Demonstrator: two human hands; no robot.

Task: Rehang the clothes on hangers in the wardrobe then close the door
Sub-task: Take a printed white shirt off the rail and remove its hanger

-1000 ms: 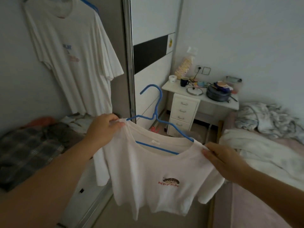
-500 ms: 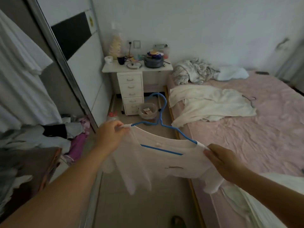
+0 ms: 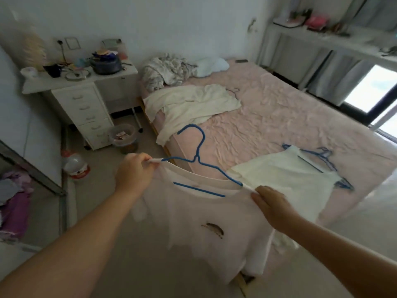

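Observation:
A white T-shirt (image 3: 206,229) with a small dark print hangs on a blue hanger (image 3: 198,155) in front of me, over the floor beside the bed. My left hand (image 3: 134,174) grips the shirt's left shoulder and the hanger's end. My right hand (image 3: 271,204) pinches the right shoulder at the hanger's other end. A second pale shirt (image 3: 285,175) on a blue hanger (image 3: 324,157) lies on the pink bed (image 3: 279,117). A cream garment (image 3: 193,104) lies crumpled further up the bed. The wardrobe door's edge (image 3: 32,168) shows at the left.
A white drawer unit (image 3: 86,110) with a cluttered top stands by the bed's head. A waste bin (image 3: 123,136) and a plastic bottle (image 3: 75,164) sit on the floor. Purple clothes (image 3: 15,203) lie low at the left. Bedding (image 3: 169,69) is bunched at the pillow end.
My view has swung right, from the wardrobe with its hung shirt to the bed. Both hands keep their hold on the shirt and hanger, carried along to the bedside.

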